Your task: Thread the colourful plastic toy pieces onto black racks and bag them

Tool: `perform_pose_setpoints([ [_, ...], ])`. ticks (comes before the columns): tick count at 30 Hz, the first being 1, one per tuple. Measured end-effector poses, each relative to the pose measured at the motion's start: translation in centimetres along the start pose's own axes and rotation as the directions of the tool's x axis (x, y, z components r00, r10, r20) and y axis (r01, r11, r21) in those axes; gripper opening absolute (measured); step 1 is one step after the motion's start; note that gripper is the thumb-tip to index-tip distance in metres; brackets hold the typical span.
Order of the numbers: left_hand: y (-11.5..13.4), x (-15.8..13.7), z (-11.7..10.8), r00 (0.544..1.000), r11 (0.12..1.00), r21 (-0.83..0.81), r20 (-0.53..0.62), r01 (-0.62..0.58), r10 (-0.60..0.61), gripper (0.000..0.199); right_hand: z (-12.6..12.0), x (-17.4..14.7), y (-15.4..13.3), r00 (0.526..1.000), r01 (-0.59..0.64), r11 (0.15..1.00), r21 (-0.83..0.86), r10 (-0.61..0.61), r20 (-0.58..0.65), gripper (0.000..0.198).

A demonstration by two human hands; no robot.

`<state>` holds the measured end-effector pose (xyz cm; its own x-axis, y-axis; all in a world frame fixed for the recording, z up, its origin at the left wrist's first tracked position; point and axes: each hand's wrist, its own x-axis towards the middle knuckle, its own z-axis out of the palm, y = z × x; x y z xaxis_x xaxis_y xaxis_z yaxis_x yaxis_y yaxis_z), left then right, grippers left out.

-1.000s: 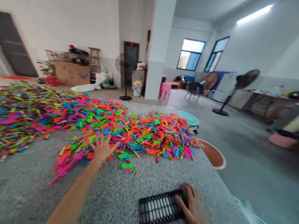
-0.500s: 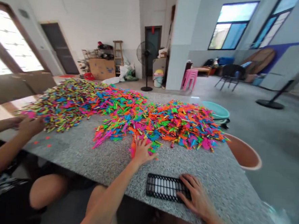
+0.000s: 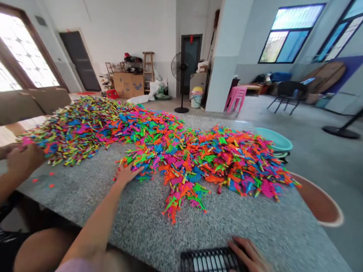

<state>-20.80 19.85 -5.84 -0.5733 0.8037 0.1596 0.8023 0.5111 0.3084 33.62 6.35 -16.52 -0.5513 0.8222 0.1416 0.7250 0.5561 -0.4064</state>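
Note:
My left hand [image 3: 126,174] reaches out over the front edge of a big heap of small bright plastic pieces [image 3: 180,148], some shaped like toy pistols. Its fingers are apart and touch the pieces, partly blurred. A small clump of toy pistols [image 3: 180,197] juts from the heap towards me, to the right of that hand. At the near edge of the stone table [image 3: 145,220], my right hand [image 3: 253,261] lies with parted fingers over the right end of a black slatted plastic basket [image 3: 207,269]. The basket's lower part is cut off by the picture edge.
On the left, another person's hands [image 3: 26,159] handle a pink piece by a pile of yellow striped tubes [image 3: 77,133]. Orange bits [image 3: 51,185] lie near them. Beyond the table's right edge stand a turquoise basin [image 3: 273,138] and a brown tub [image 3: 319,202]. A fan [image 3: 182,78] stands behind.
My left hand has moved left, from the jutting clump to the heap's front left edge, leaving the clump on the table. My right hand stays at the basket. The view has shifted.

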Motion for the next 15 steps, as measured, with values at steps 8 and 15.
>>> perform_pose_setpoints([
  [8,5.8,-10.7,4.6,0.994,0.996,-0.085,0.097,-0.037,0.045,0.078,-1.7,0.5,-2.4,0.993,0.093,0.993,-0.068,-0.097,-0.062,0.052],
  [15,15.7,-19.7,6.2,0.986,0.977,-0.205,0.139,-0.064,0.094,0.073,-2.6,0.1,-4.9,0.951,0.301,0.941,-0.156,-0.309,-0.027,0.066],
])
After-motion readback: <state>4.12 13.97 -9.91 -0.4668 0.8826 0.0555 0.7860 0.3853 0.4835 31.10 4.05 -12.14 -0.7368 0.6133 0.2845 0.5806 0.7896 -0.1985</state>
